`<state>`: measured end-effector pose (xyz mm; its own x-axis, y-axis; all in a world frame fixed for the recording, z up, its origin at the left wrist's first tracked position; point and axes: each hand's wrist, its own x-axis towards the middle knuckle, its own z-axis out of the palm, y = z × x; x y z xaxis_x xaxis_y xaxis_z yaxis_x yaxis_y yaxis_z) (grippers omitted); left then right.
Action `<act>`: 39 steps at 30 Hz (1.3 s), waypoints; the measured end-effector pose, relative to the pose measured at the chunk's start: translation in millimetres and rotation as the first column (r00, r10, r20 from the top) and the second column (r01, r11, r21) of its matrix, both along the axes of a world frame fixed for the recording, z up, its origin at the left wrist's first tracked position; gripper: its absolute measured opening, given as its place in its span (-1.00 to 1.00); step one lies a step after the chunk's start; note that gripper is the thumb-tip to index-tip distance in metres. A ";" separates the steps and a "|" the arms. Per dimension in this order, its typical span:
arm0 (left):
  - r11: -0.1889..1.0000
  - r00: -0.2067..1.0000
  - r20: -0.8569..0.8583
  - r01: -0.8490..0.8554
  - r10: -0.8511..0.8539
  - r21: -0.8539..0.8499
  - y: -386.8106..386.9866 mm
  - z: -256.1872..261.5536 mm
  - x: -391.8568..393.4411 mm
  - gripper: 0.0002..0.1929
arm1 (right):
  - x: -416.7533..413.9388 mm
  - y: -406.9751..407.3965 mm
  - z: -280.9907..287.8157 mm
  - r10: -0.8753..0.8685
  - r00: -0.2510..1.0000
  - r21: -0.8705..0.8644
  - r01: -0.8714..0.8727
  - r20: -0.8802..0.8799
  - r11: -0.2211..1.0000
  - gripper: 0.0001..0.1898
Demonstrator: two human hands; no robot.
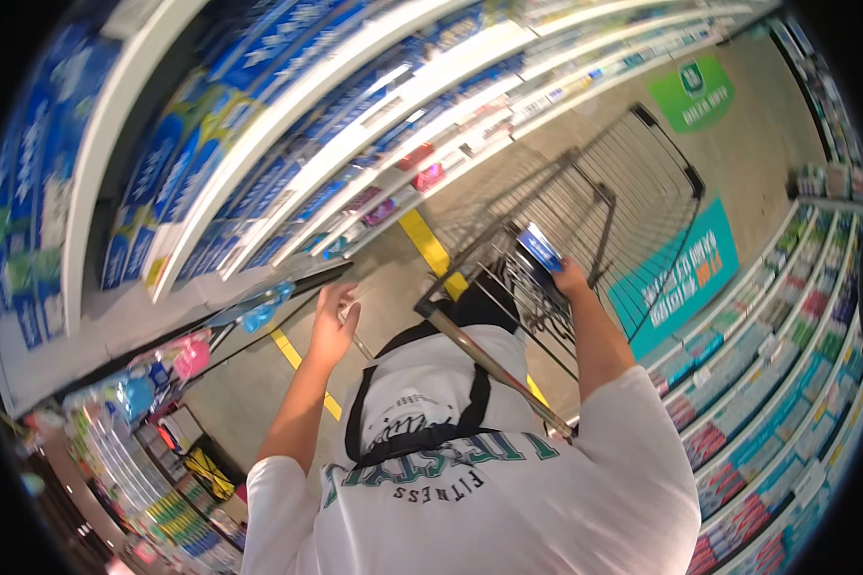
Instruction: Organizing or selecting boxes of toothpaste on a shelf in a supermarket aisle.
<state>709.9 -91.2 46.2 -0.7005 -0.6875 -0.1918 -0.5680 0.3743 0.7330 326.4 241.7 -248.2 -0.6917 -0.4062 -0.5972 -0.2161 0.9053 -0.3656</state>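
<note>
A small blue and white box [539,248] is in my right hand [570,279], held over the near end of a wire shopping cart [618,194]. My left hand [336,320] is raised in the air with its fingers apart and nothing in it, left of the cart's handle bar [496,370]. The handle bar crosses in front of my white shirt. Dark, tangled items, too unclear to name, lie below my right hand at the cart's near end.
White shelves [374,129] full of blue packages run along the left and top. More stocked shelves [769,374] stand on the right. Green and teal floor stickers [690,287] lie by the cart. A pink item [190,357] hangs at the lower left shelf end.
</note>
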 end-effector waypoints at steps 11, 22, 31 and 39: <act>0.649 0.946 -0.320 -0.279 0.057 -0.708 -151.6 180.7 11.6 -0.65 | 1.7 5.3 75.8 -0.160 0.984 -0.345 0.124 -0.075 0.930 -0.62; 0.565 0.981 -0.061 -0.156 0.183 -0.810 -200.8 164.0 42.5 -0.62 | 9.1 52.2 99.8 -0.429 0.886 -0.569 0.448 0.177 0.690 -0.64; 0.652 0.985 -0.104 -0.171 0.141 -0.739 -215.6 161.8 52.1 -0.59 | 28.2 64.6 113.3 -0.485 0.865 -0.601 0.458 0.131 0.655 -0.67; 0.648 0.966 -0.030 -0.195 0.256 -0.736 -217.1 163.1 50.8 -0.45 | 29.4 50.2 137.6 -0.454 0.891 -0.540 0.385 0.006 0.748 -0.69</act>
